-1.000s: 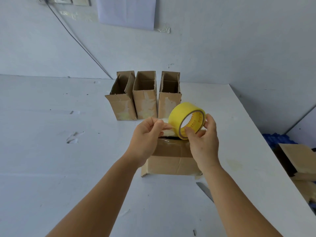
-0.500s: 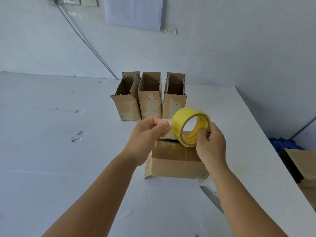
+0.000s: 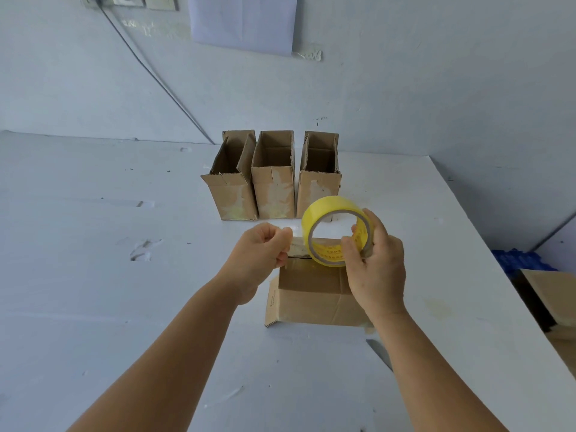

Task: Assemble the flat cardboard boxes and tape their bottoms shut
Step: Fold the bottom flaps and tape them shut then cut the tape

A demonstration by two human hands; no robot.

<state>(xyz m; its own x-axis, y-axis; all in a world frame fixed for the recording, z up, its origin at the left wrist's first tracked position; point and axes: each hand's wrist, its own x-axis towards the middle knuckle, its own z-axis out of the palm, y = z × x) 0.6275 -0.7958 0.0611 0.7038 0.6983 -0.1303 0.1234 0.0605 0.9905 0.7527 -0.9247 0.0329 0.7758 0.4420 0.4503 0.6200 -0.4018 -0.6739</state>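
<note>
Since the earlier frames the two hands have drawn a little apart, so a slightly longer strip of tape now spans the gap, and the roll has lifted a touch while turning its open core more squarely toward the camera. The left hand (image 3: 260,255) pinches the free end of the tape between curled fingers and thumb. The right hand (image 3: 372,269) grips the yellow tape roll (image 3: 335,230), thumb hooked inside the core and fingers wrapped over the outer rim. The roll stands on edge, its axis pointing roughly toward the viewer, and the pulled strip runs left to right between the hands.

Directly beneath them lies the cardboard box (image 3: 311,294) being worked on, on its side on the white table (image 3: 93,275), long axis left to right, one end flap sticking out at its left. To do this step well, I judge the strip should be drawn out taut and level, long enough to overhang both box walls, then laid centred along the flap seam and pressed flat before cutting.

Beyond the hands, three assembled boxes (image 3: 273,179) stand upright in a row, side by side, open tops up. A knife blade (image 3: 378,352) shows on the table near the right forearm.
</note>
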